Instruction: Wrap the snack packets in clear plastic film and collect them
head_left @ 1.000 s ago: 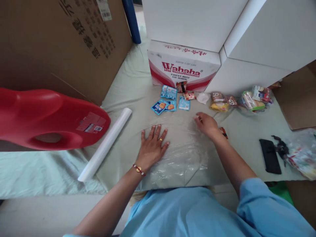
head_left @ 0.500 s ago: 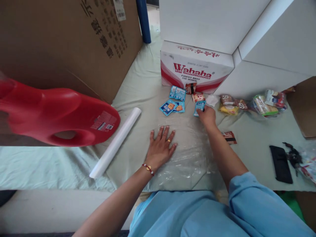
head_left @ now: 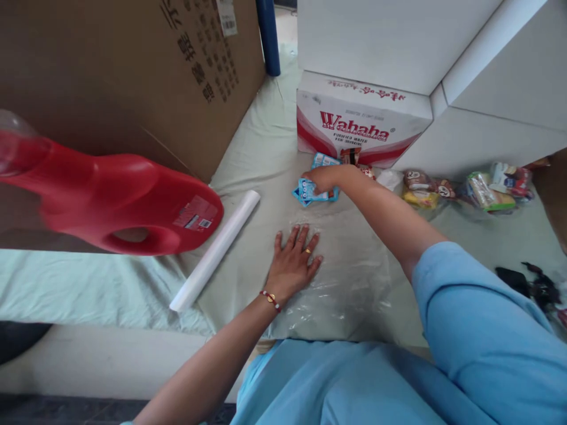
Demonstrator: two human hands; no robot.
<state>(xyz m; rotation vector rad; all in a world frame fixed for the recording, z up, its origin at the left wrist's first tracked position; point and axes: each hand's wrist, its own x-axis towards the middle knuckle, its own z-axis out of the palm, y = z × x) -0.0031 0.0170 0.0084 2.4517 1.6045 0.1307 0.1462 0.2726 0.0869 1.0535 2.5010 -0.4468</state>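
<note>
My left hand (head_left: pixel 291 262) lies flat with fingers spread on a clear plastic sheet (head_left: pixel 349 283) that covers part of the pale green cloth. Farther forward, my right hand (head_left: pixel 319 177) grips a small blue snack packet (head_left: pixel 306 191) over other blue packets (head_left: pixel 325 160). Part of the pile is hidden behind that hand and forearm. Just beyond it, a brown-and-black packet (head_left: pixel 350 156) leans at the foot of the Wahaha carton (head_left: pixel 363 124). A red-and-cream packet (head_left: pixel 367 172) shows partly past my right forearm.
A red jug (head_left: pixel 133 200) and a white roll (head_left: pixel 217 251) lie at left, beside a large cardboard box (head_left: pixel 133 77). Bagged snacks (head_left: pixel 419 189) and more wrapped food (head_left: pixel 491 189) sit along the white panel at right. A black phone-like object (head_left: pixel 511 280) lies at far right.
My right hand has moved left, carrying the blue packet from beside the red-and-cream one to the other blue packets. My left hand stays flat on the plastic. The view has shifted slightly.
</note>
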